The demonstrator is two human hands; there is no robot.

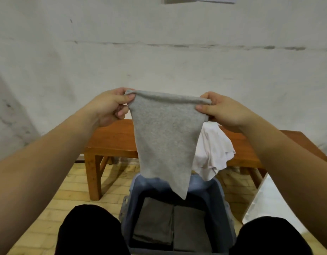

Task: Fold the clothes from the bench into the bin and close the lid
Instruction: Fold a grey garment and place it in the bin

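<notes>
A light grey garment (164, 137) hangs in the air above the bin, folded over along its top edge and tapering to a point at the bottom. My left hand (108, 106) pinches its upper left corner and my right hand (220, 109) pinches its upper right corner. Below it stands the blue-grey bin (220, 199), open, with two folded dark grey pieces (155, 223) side by side on its bottom. A crumpled white garment (213, 153) lies on the wooden bench (111, 138) behind the bin and droops over the bench's front edge.
My knees in black trousers (89, 234) flank the bin on both sides. A pale flat panel (269, 199), possibly the lid, leans at the right of the bin. The floor (70, 192) is yellow brick. A whitewashed wall (159, 52) rises behind the bench.
</notes>
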